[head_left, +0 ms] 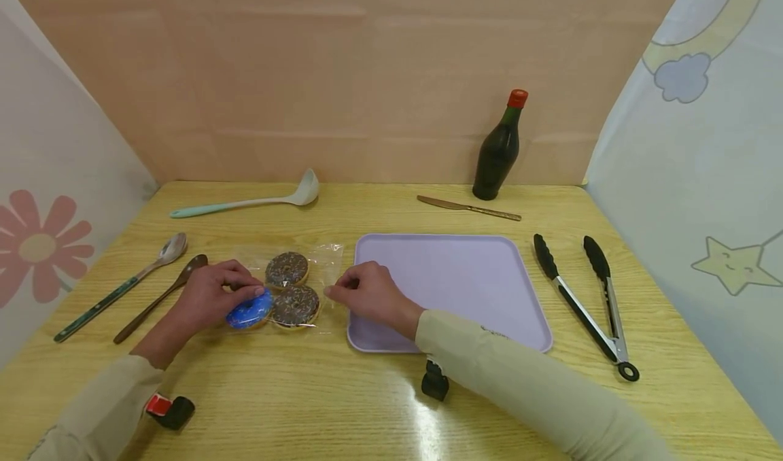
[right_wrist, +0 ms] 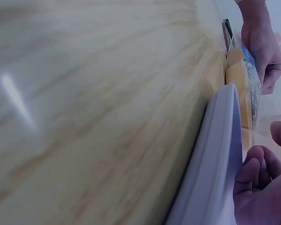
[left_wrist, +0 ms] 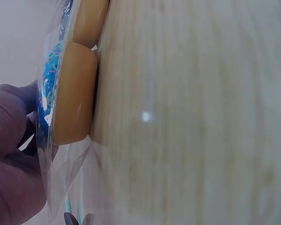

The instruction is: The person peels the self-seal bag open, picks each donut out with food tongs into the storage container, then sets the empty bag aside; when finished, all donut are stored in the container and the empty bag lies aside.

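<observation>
A clear plastic bag [head_left: 333, 260] lies on the table around three ring doughnuts. One is a blue-iced doughnut [head_left: 249, 311]; the others are a dark-iced doughnut [head_left: 287, 270] at the back and another dark sprinkled doughnut [head_left: 296, 305] in front. My left hand [head_left: 214, 292] pinches the bag's film just above the blue doughnut. At the bag's right side my right hand [head_left: 374, 294] pinches the film between thumb and fingertips, its forearm crossing the lilac tray [head_left: 453, 270]. Through the left wrist view, the blue doughnut's tan side [left_wrist: 75, 93] shows inside the film, beside my fingers.
Left of the bag lie a green-handled spoon [head_left: 116, 299] and a brown spoon [head_left: 160, 302]. A ladle [head_left: 263, 201] lies behind. Toward the back right are a knife [head_left: 467, 207] and an upright dark bottle [head_left: 498, 151]. Spread tongs [head_left: 584, 311] lie right of the tray.
</observation>
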{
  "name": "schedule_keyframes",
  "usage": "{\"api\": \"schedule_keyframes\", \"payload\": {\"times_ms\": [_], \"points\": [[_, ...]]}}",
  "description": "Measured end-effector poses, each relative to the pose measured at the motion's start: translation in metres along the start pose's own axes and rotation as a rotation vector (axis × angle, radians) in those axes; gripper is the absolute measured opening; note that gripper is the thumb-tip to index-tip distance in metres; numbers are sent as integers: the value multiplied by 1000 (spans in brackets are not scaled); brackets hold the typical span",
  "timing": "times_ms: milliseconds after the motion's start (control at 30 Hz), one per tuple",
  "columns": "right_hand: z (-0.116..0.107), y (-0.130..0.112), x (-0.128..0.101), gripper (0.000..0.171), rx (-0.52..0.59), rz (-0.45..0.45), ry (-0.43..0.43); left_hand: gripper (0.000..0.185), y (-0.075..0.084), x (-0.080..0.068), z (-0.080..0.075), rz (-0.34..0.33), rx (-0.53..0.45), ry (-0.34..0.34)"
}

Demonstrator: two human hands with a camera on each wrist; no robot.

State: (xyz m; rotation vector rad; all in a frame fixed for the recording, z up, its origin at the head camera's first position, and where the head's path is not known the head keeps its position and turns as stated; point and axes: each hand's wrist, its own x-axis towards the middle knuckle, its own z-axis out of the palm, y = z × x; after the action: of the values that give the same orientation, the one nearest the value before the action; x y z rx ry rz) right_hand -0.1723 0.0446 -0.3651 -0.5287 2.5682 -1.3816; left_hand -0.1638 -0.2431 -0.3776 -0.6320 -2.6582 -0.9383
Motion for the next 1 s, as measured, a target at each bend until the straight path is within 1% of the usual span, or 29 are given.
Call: {"api": "schedule_keyframes", "payload": {"times_ms": [300,400,567,800,1000], "points": [[2,3,6,14,-39,-39,-2,3,0,1,1,6,-10,0],[0,6,5,15,-61,-57,15,5,-1,2,1,3,-1,0],[-4,10,3,18,-62,-67,51,4,-2,2,1,-2,2,-6],[-9,17,0,17,-27,-40,64,6,0,2,-1,17,8,-6],[-13,17,-3,16,-54,-3,66,5,-3,2,0,38,11,3]]}}
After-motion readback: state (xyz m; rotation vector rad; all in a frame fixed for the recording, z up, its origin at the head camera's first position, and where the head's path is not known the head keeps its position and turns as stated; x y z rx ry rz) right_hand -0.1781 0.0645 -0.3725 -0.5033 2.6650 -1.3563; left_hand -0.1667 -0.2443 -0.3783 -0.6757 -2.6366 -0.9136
